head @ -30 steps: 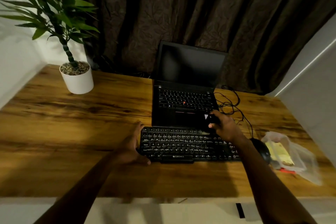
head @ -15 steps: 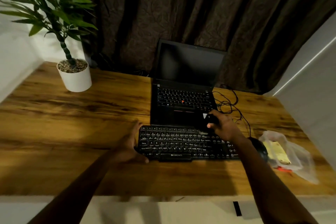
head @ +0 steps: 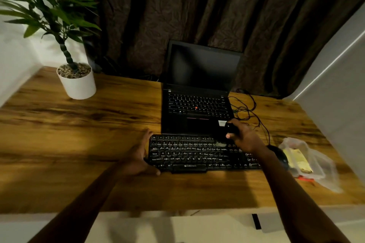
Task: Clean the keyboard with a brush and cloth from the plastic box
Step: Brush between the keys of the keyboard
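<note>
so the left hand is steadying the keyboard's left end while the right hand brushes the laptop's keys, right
Not quite. The head view shows the right hand holding the brush over the top rows of the keyboard, not the laptop keys. The left hand does steady the keyboard's left end.

The right hand (head: 244, 140) hides most of a dark tool (head: 230, 129); the plant (head: 45, 6) is cut off at upper left.

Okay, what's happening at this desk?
A person is cleaning a black keyboard lying in front of an open laptop. The left hand steadies the keyboard's left end; the right hand grips a dark brush over the upper rows. A clear plastic box sits open at right, something yellow inside.
</note>
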### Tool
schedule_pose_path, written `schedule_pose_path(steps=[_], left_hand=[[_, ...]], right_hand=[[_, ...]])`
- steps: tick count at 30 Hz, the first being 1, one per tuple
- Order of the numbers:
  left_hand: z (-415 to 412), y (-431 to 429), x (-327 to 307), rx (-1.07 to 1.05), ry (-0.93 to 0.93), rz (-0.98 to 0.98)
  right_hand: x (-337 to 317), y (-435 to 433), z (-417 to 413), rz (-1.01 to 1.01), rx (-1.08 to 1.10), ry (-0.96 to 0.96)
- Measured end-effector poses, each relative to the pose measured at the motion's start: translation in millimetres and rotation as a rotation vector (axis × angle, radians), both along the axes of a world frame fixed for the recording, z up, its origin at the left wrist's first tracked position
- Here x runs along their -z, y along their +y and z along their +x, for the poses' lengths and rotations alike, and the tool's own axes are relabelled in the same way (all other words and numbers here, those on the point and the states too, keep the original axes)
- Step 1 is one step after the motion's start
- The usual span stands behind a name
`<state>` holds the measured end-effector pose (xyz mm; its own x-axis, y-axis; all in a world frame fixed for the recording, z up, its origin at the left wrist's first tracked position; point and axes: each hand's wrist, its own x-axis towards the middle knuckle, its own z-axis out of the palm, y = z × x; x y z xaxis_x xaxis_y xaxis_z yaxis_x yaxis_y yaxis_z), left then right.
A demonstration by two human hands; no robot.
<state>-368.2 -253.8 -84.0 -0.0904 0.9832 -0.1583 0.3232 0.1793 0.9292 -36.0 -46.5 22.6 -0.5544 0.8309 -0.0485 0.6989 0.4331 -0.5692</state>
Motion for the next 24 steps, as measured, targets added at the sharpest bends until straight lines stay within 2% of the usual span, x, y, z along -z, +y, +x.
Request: schedule_pose_path(steps=[4,12,21,24], left_hand=[[1,-2,-2,-0.010,-0.019,0.000],[5,1,-4,-0.009,0.027,0.021],[5,-1,-8,-0.014,-0.022,0.056],[5,-1,-8,-0.012,-0.009,0.057]], right_hand=[[2,-3,9,0.008,0.061,0.003],[6,-18,-27,-0.018,-0.045,0.083],[1,-7,-1,0.052,-0.010,-0.044],[5,-13,-17,0.027,-0.046,0.003]])
